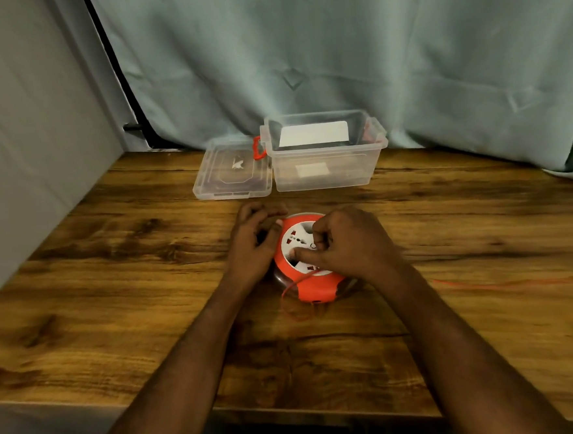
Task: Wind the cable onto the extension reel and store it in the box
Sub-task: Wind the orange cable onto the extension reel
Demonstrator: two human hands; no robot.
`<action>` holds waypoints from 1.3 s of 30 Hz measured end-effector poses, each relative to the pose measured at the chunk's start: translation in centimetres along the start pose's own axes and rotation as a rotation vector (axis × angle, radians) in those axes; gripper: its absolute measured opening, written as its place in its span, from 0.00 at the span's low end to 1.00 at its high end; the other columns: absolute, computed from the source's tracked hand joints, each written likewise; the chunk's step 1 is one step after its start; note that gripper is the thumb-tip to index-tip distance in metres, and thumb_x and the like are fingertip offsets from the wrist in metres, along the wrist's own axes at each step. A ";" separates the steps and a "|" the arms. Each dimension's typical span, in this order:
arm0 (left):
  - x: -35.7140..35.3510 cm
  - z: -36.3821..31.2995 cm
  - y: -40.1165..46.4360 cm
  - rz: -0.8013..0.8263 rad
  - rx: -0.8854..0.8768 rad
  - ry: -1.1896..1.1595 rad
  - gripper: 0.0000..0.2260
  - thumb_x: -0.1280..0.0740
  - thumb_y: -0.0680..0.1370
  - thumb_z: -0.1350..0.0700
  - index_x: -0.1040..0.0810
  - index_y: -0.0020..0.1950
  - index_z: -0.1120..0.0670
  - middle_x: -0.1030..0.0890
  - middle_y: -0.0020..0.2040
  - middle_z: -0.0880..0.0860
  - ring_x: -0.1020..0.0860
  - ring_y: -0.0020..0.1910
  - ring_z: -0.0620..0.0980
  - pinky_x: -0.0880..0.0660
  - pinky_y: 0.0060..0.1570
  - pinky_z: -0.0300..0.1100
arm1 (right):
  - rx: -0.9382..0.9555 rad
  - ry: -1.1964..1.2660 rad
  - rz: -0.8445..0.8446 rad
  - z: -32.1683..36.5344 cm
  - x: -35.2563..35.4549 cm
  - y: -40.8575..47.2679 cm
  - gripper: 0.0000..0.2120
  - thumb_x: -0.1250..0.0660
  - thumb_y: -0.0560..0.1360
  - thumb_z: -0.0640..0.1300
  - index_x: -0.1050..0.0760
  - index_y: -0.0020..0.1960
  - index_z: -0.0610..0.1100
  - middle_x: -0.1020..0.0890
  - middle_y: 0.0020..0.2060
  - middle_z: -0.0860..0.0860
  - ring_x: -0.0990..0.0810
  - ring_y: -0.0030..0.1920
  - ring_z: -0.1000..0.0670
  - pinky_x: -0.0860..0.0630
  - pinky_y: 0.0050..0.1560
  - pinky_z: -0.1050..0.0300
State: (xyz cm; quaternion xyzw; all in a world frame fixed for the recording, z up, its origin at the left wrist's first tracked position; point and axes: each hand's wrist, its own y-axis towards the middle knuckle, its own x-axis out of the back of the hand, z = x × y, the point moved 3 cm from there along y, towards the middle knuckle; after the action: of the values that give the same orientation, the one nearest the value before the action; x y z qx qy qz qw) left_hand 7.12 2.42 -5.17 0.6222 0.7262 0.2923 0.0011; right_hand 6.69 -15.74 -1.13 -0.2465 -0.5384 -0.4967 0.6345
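Observation:
An orange extension reel (312, 288) with a white socket face lies flat on the wooden table (114, 296). My left hand (254, 241) grips its left rim. My right hand (351, 242) rests on the socket face, fingers pinched on the centre. A thin orange cable (506, 283) trails from the reel to the right across the table, and a small loop of it hangs at the reel's front. The clear plastic box (325, 166) stands open behind the reel, with a white card inside.
The box's clear lid (233, 173) lies flat to the left of the box, beside an orange latch. A grey-green curtain hangs behind the table. A grey wall borders the table's left side. The table's front edge runs below my forearms.

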 end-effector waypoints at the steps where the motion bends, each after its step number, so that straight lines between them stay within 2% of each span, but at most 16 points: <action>1: 0.0 0.0 0.0 0.001 -0.001 -0.006 0.10 0.34 0.81 0.60 0.19 0.61 0.56 0.27 0.62 0.51 0.25 0.61 0.42 0.25 0.55 0.27 | 0.005 -0.014 -0.008 0.1 -0.2 0.1 0.27 0.29 0.70 0.71 0.28 0.29 0.49 0.13 0.58 0.55 0.17 0.51 0.55 0.30 0.41 0.62; 4: 0.0 -0.2 0.0 -0.005 -0.016 0.001 0.10 0.35 0.81 0.61 0.18 0.61 0.56 0.27 0.61 0.52 0.26 0.59 0.35 0.27 0.54 0.25 | 0.006 -0.034 -0.042 0.1 -0.4 0.1 0.24 0.31 0.71 0.71 0.27 0.32 0.51 0.15 0.43 0.55 0.19 0.46 0.53 0.29 0.42 0.57; 7: 0.1 0.2 0.1 -0.007 -0.014 -0.013 0.10 0.34 0.81 0.60 0.18 0.60 0.54 0.27 0.61 0.52 0.25 0.59 0.36 0.25 0.55 0.29 | 0.047 0.005 -0.096 0.0 0.6 0.0 0.14 0.28 0.73 0.64 0.22 0.42 0.54 0.20 0.35 0.58 0.23 0.40 0.55 0.36 0.36 0.63; 8: 0.0 0.4 0.1 -0.003 -0.009 -0.021 0.10 0.34 0.81 0.59 0.18 0.60 0.53 0.27 0.61 0.52 0.25 0.60 0.38 0.24 0.57 0.33 | 0.065 0.032 -0.116 -0.1 1.1 -0.1 0.10 0.26 0.73 0.60 0.21 0.46 0.55 0.19 0.37 0.58 0.22 0.41 0.56 0.37 0.37 0.66; 10: 0.0 0.6 0.2 0.009 0.003 -0.019 0.10 0.34 0.80 0.57 0.18 0.60 0.52 0.27 0.62 0.51 0.25 0.63 0.44 0.24 0.60 0.39 | 0.083 0.083 -0.116 -0.8 1.6 -0.2 0.12 0.24 0.71 0.53 0.21 0.53 0.57 0.18 0.43 0.61 0.23 0.45 0.57 0.36 0.39 0.68; 13: -0.1 0.3 0.1 0.030 0.005 -0.035 0.10 0.34 0.81 0.59 0.19 0.60 0.53 0.27 0.62 0.50 0.26 0.61 0.40 0.25 0.57 0.32 | 0.088 0.148 0.018 -1.6 1.7 -0.3 0.20 0.25 0.70 0.51 0.22 0.61 0.59 0.16 0.53 0.61 0.20 0.51 0.56 0.24 0.45 0.60; 16: -0.2 0.0 -0.1 0.034 -0.024 -0.043 0.10 0.34 0.81 0.60 0.19 0.60 0.52 0.27 0.61 0.50 0.25 0.60 0.39 0.26 0.56 0.28 | 0.101 0.207 0.120 -2.2 1.8 -0.3 0.26 0.23 0.70 0.47 0.24 0.67 0.57 0.16 0.58 0.60 0.21 0.46 0.62 0.26 0.42 0.64; 18: -0.2 0.0 0.0 0.033 -0.031 -0.050 0.10 0.34 0.81 0.60 0.19 0.60 0.52 0.27 0.61 0.51 0.25 0.61 0.41 0.26 0.57 0.29 | 0.105 0.227 0.163 -2.3 2.0 -0.3 0.31 0.23 0.70 0.45 0.26 0.70 0.57 0.17 0.60 0.59 0.20 0.49 0.60 0.22 0.44 0.60; 20: -0.2 0.2 0.0 0.031 -0.031 -0.053 0.09 0.34 0.81 0.60 0.19 0.60 0.52 0.27 0.61 0.50 0.25 0.61 0.41 0.26 0.57 0.30 | 0.103 0.249 0.188 -2.4 2.1 -0.3 0.34 0.23 0.69 0.45 0.28 0.72 0.56 0.18 0.60 0.58 0.19 0.55 0.53 0.17 0.49 0.51; 22: -0.2 0.3 0.1 0.024 -0.028 -0.039 0.09 0.33 0.81 0.60 0.19 0.59 0.53 0.27 0.61 0.49 0.25 0.62 0.41 0.25 0.59 0.33 | 0.099 0.276 0.198 -2.5 2.0 -0.4 0.35 0.23 0.67 0.47 0.30 0.71 0.57 0.18 0.60 0.58 0.18 0.57 0.51 0.16 0.50 0.47; 25: -0.2 0.2 0.0 0.018 -0.026 -0.038 0.09 0.33 0.80 0.60 0.19 0.58 0.52 0.27 0.61 0.49 0.26 0.61 0.36 0.26 0.58 0.30 | 0.074 0.333 0.181 -2.7 2.1 -0.4 0.37 0.20 0.66 0.48 0.33 0.70 0.59 0.16 0.56 0.60 0.18 0.56 0.55 0.16 0.50 0.50; 28: -0.3 -0.1 0.0 0.032 -0.047 -0.055 0.09 0.33 0.80 0.62 0.19 0.57 0.52 0.27 0.59 0.48 0.26 0.58 0.32 0.28 0.56 0.26 | 0.068 0.377 0.200 -3.0 2.2 -0.4 0.39 0.19 0.66 0.47 0.37 0.68 0.62 0.15 0.53 0.57 0.19 0.46 0.64 0.24 0.44 0.60; 30: -0.4 0.0 0.0 0.034 -0.033 -0.068 0.09 0.33 0.80 0.61 0.19 0.57 0.50 0.28 0.58 0.45 0.26 0.58 0.33 0.27 0.57 0.27 | 0.077 0.384 0.236 -3.2 2.1 -0.5 0.44 0.18 0.65 0.44 0.39 0.72 0.61 0.14 0.54 0.56 0.21 0.41 0.66 0.27 0.42 0.62; 33: -0.3 0.2 0.1 0.034 -0.012 -0.068 0.10 0.33 0.80 0.60 0.20 0.56 0.46 0.28 0.58 0.40 0.26 0.60 0.34 0.27 0.58 0.28 | 0.061 0.413 0.239 -3.4 2.1 -0.5 0.47 0.17 0.64 0.46 0.40 0.73 0.62 0.14 0.53 0.57 0.19 0.48 0.63 0.23 0.49 0.58; 36: -0.4 0.1 0.0 0.034 -0.012 -0.068 0.10 0.33 0.80 0.59 0.20 0.57 0.46 0.27 0.60 0.45 0.26 0.61 0.35 0.26 0.57 0.28 | 0.050 0.419 0.209 -3.4 2.2 -0.4 0.45 0.16 0.63 0.51 0.40 0.71 0.62 0.14 0.51 0.58 0.17 0.55 0.57 0.19 0.58 0.48; 39: -0.3 -0.1 0.0 0.027 -0.018 -0.071 0.09 0.33 0.80 0.61 0.20 0.57 0.48 0.27 0.60 0.49 0.26 0.58 0.30 0.28 0.54 0.24 | 0.085 0.385 0.226 -3.1 2.0 -0.4 0.46 0.17 0.63 0.52 0.41 0.72 0.63 0.16 0.51 0.57 0.16 0.55 0.54 0.17 0.55 0.45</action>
State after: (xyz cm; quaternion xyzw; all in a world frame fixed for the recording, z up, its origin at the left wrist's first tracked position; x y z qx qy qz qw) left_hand 7.13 2.10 -5.19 0.6421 0.7144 0.2768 0.0285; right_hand 7.57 -19.25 -0.32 -0.1790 -0.3970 -0.4371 0.7870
